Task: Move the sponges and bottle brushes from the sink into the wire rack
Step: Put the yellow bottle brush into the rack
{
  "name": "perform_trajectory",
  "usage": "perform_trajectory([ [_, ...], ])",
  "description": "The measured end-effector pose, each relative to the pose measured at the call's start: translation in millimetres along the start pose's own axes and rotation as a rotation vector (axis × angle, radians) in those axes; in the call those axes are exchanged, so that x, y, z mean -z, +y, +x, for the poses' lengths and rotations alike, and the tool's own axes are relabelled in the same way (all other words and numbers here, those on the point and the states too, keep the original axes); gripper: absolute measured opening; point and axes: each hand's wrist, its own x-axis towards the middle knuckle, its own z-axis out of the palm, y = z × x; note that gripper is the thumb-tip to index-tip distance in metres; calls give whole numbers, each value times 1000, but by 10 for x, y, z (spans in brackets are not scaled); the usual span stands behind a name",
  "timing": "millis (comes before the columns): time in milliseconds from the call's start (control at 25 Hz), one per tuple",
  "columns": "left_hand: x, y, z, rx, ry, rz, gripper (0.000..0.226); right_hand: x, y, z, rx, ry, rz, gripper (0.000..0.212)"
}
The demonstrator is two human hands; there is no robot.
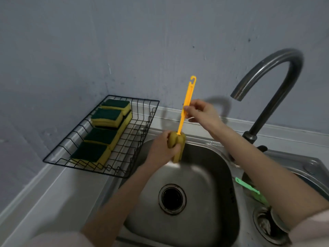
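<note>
A yellow bottle brush (186, 106) stands almost upright above the back rim of the steel sink (204, 175). My right hand (202, 112) pinches its thin handle midway. My left hand (162, 148) is wrapped around its yellowish sponge head (178, 145) and squeezes it. The black wire rack (137, 145) sits on the counter to the left of the sink. It holds several yellow sponges with dark green tops (94, 152). A green bottle brush handle (247, 187) lies in the second basin on the right, partly hidden by my right forearm.
A dark curved faucet (277, 68) arches over the sink on the right. The sink drain (172, 198) is open in the basin's middle. A second drain (267, 223) is at the lower right. A grey wall rises right behind the rack.
</note>
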Motion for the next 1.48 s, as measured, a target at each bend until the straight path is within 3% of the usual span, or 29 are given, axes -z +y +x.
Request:
perform_trajectory([
  [200, 539, 211, 251, -48, 190, -91, 36, -431, -312, 192, 134, -74, -204, 13],
  [520, 1050, -89, 782, 25, 278, -66, 39, -1043, -380, 735, 224, -86, -361, 37],
  [760, 968, -513, 1242, 223, 330, -147, 38, -1344, 30, 1130, 105, -115, -409, 34],
  [1200, 615, -1146, 1554, 537, 254, -250, 33, -1606, 456, 1335, 42, -369, -574, 30],
  [1480, 691, -1042, 1505, 545, 165, -261, 34, -1600, 429, 1313, 29, -383, -640, 31],
])
